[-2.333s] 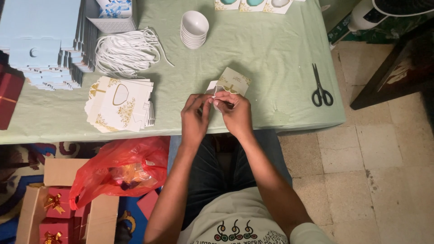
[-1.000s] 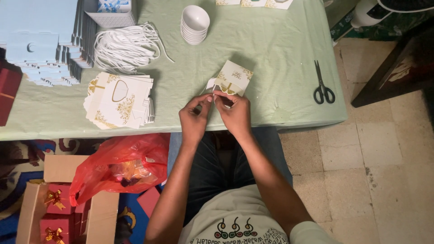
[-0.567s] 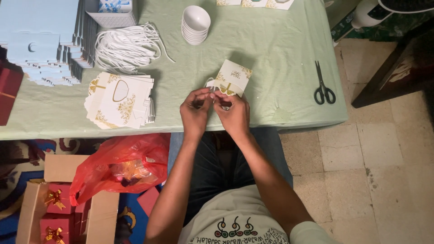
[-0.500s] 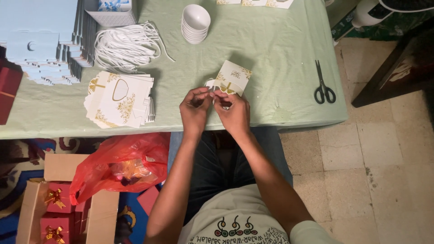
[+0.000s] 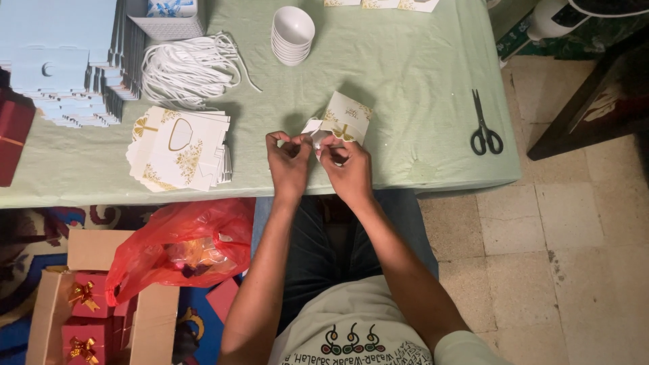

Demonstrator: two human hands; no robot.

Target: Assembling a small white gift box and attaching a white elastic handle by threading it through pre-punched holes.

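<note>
**Both hands on a small card box at the table's near edge**

I see a table under a pale green cloth, with tiled floor to its right. Taking the small white-and-gold card box as my landmark: black scissors lie well to its right, a stack of white bowls sits beyond it and to the left, a bundle of white cords lies further left, and a pile of flat white-and-gold box blanks rests left of it near the table edge. A red plastic bag sits below, off the table. Nothing blocks the box. My left hand and right hand meet at its near left corner, both pinching a white flap there; the box rests on the cloth just beyond the fingertips.
</note>
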